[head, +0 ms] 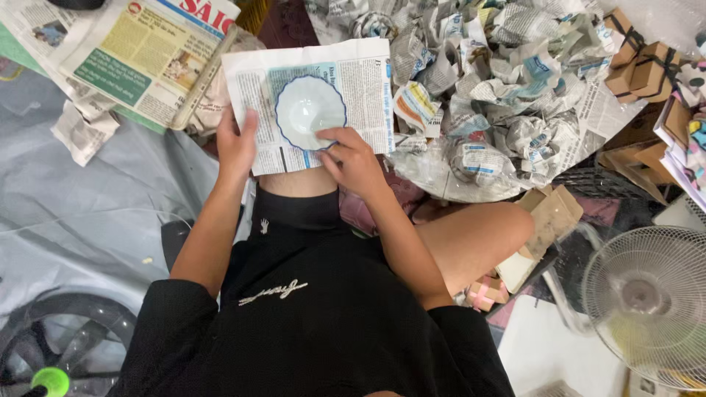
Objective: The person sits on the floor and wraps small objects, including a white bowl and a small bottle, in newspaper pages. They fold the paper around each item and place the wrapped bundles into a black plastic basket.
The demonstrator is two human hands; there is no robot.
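A small white bowl (309, 110) with a scalloped blue rim sits face up on a sheet of newspaper (368, 81) laid over my knee. My left hand (235, 143) holds the sheet's left edge, thumb on top. My right hand (354, 158) grips the bowl's near rim with thumb and fingers, resting on the paper's lower right part.
A heap of newspaper-wrapped bundles (485, 95) lies at the upper right. Flat newspapers (140, 59) lie at the upper left on grey plastic sheeting (81, 220). Brown cardboard boxes (640, 66) stand far right, a white fan (651, 301) at lower right, another fan (59, 345) lower left.
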